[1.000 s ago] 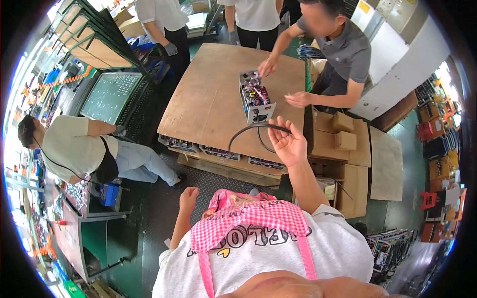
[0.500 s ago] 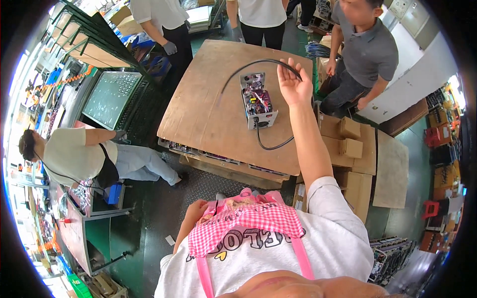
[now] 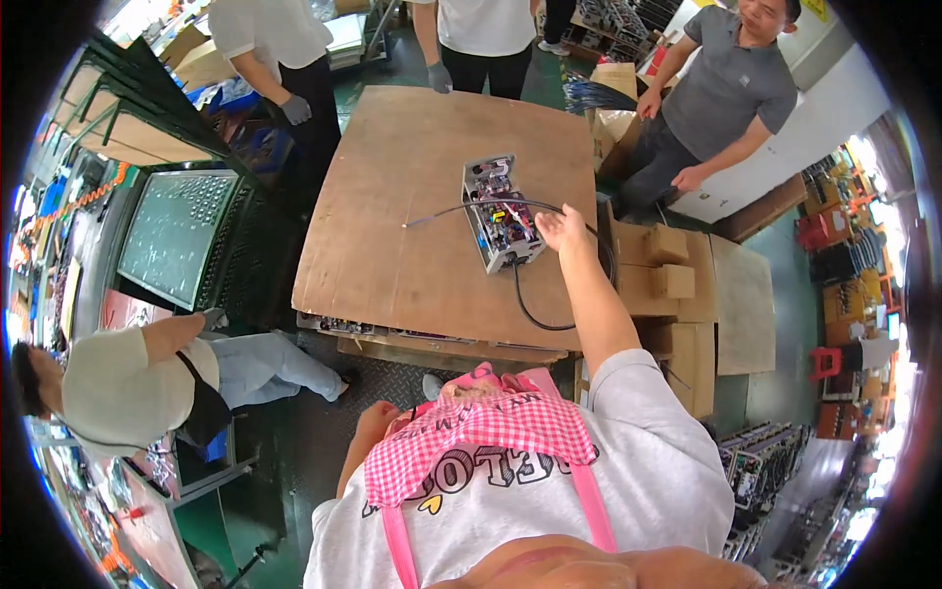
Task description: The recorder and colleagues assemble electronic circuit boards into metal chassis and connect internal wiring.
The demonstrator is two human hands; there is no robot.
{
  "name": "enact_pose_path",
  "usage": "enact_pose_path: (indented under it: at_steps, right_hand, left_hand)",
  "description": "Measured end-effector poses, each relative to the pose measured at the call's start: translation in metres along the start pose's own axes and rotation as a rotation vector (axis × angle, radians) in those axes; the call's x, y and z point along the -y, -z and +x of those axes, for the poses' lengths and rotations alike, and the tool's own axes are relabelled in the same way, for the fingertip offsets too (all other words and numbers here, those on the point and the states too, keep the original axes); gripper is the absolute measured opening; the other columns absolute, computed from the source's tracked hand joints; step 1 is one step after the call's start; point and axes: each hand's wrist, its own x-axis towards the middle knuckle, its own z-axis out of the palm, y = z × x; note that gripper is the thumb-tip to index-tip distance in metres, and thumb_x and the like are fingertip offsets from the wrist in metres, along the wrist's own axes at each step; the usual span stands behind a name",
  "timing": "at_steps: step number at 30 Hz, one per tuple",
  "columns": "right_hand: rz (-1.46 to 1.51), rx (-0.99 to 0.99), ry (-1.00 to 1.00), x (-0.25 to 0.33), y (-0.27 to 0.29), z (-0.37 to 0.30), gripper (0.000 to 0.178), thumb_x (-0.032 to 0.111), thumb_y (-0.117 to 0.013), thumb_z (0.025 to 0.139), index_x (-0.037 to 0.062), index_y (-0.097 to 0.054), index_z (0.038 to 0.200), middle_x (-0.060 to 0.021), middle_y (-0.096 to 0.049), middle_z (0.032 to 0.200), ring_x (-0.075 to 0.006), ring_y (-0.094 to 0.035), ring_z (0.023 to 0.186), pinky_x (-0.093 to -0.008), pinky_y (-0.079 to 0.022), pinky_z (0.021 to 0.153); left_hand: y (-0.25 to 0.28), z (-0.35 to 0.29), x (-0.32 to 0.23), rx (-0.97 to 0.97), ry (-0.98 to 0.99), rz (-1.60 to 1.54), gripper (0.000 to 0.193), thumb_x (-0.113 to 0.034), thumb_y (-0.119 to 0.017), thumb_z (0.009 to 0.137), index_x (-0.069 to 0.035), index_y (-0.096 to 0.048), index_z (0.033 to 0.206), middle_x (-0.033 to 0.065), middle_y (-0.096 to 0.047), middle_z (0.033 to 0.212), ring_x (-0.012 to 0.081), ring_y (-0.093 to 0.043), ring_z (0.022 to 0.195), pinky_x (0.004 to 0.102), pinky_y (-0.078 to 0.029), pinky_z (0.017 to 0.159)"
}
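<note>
My right hand [image 3: 561, 228] reaches over the table, palm turned up, holding a black cable [image 3: 541, 312] across its fingers. One end of the cable enters the near side of an opened metal-cased electronic unit [image 3: 498, 259]. From there it loops right, passes the hand and extends left over the unit to a free tip. Boards and coloured parts show inside the unit, which sits on the brown wooden tabletop [image 3: 392, 187], just left of my hand. My left hand [image 3: 376, 420] is low beside my pink checked apron [image 3: 481, 437]; its fingers are largely hidden.
A person in grey [image 3: 741, 88] stands right of the table, and two people in white stand beyond it. Another person [image 3: 137, 383] is at the left near a green rack [image 3: 182, 236]. Cardboard boxes [image 3: 672, 282] adjoin the table's right side.
My right hand has come down and nearer, lowering the cable's free end toward the tabletop. The person in grey has shifted their arms. The whole view has shifted slightly.
</note>
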Motion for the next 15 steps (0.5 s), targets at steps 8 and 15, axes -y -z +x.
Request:
enact_pose_path:
  at_steps: [8,15]
  right_hand:
    - [-0.293,0.062,-0.300,-0.093,0.083,-0.048,0.033,0.032,-0.050,0.096,0.0002,-0.050,0.105,-0.0187,-0.058,0.101,-0.0332,-0.062,0.093,-0.0455,-0.055,0.081]
    - [-0.179,-0.045,-0.329,-0.110,0.093,-0.027,0.029,0.028,-0.053,0.096,0.0022,-0.050,0.109,-0.0182,-0.058,0.106,-0.0305,-0.061,0.095,-0.0420,-0.054,0.084]
  left_hand:
    - [0.048,0.046,0.030,-0.230,-0.047,0.056,0.030,-0.029,-0.060,0.086,-0.004,-0.066,0.102,0.0164,-0.068,0.099,0.0314,-0.065,0.096,0.0412,-0.049,0.083]
    - [0.010,0.058,0.018,-0.166,-0.058,0.007,0.032,-0.030,-0.061,0.086,-0.004,-0.066,0.104,0.0161,-0.069,0.097,0.0291,-0.067,0.091,0.0389,-0.051,0.079]
